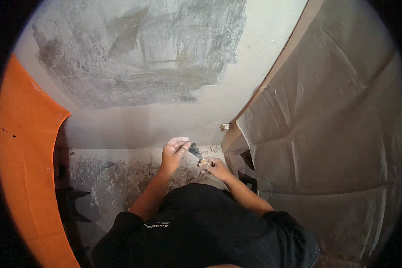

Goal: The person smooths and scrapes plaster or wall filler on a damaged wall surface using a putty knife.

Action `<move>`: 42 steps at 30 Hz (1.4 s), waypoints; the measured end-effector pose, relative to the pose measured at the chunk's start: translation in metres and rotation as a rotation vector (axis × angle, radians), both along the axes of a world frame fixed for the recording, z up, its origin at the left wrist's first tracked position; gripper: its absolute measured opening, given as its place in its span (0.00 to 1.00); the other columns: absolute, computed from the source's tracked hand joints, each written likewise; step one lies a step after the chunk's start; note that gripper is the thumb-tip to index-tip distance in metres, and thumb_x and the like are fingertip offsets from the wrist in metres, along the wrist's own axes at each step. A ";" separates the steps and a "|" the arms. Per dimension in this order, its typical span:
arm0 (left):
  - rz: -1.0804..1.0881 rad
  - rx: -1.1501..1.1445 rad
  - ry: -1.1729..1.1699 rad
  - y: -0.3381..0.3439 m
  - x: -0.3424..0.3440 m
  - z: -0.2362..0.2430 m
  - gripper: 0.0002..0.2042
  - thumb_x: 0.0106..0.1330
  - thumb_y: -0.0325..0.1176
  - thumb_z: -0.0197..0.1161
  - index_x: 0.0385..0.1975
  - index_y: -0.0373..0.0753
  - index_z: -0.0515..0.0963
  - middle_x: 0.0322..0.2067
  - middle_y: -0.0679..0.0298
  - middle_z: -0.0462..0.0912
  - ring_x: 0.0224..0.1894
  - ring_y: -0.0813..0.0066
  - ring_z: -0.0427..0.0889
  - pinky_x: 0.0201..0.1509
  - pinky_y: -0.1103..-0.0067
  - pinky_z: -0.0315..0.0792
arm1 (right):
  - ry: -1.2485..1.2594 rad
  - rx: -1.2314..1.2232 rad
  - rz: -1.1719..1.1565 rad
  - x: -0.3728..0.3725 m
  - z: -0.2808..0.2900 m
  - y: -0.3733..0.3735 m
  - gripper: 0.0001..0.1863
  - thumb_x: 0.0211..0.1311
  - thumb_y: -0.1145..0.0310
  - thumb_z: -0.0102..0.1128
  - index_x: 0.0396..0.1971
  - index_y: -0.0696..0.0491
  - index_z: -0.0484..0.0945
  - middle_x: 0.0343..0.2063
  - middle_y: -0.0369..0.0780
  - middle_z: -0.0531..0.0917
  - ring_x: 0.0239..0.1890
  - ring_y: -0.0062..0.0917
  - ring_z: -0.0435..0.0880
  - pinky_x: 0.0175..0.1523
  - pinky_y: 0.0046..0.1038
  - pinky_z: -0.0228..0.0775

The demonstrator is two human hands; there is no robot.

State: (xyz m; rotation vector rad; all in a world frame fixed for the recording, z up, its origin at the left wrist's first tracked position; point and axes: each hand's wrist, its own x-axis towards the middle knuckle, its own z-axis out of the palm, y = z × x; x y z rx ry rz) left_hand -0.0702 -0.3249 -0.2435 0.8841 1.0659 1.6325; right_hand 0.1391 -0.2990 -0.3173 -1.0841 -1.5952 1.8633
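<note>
My right hand (216, 169) is closed round the light handle of a putty knife, held low in front of me. The putty knife's dark blade (194, 151) points up and left toward my other hand. At the blade's end is my left hand (174, 155), raised, with curled fingers and a whitish coating on them. Its thumb lies close against the blade's edge; whether a bit of material is between those fingers is too small to tell. Facing me, the white wall (161, 123) bears a broad grey, streaky coated patch (143, 53).
An orange sheet (27, 147) hangs at the left. A large grey-brown cover (326, 134) drapes the right side. Low on the wall sits a small outlet box (225, 127). The floor (102, 178) is spotted with white, and dark objects (248, 178) stand beside the cover.
</note>
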 end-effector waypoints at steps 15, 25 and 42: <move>-0.042 -0.062 1.006 0.071 0.017 -0.138 0.12 0.57 0.32 0.69 0.38 0.32 0.81 0.34 0.51 0.84 0.37 0.54 0.84 0.42 0.69 0.76 | -1.032 0.453 0.383 -0.022 -0.144 0.085 0.23 0.60 0.52 0.54 0.48 0.53 0.78 0.52 0.50 0.76 0.57 0.48 0.72 0.58 0.48 0.66; -0.727 -0.381 1.433 0.229 -0.011 -0.206 0.13 0.49 0.37 0.68 0.33 0.39 0.83 0.35 0.46 0.83 0.40 0.51 0.83 0.46 0.64 0.77 | -1.116 0.812 0.311 -0.002 -0.182 0.245 0.15 0.60 0.62 0.52 0.45 0.37 0.82 0.66 0.41 0.66 0.69 0.47 0.56 0.65 0.59 0.45; -0.169 -0.510 0.377 0.208 -0.057 -0.232 0.18 0.59 0.36 0.69 0.45 0.31 0.78 0.40 0.55 0.81 0.37 0.69 0.82 0.43 0.70 0.78 | -0.523 0.179 0.380 -0.033 -0.114 0.238 0.22 0.62 0.55 0.62 0.43 0.60 0.79 0.39 0.51 0.82 0.42 0.40 0.81 0.51 0.38 0.71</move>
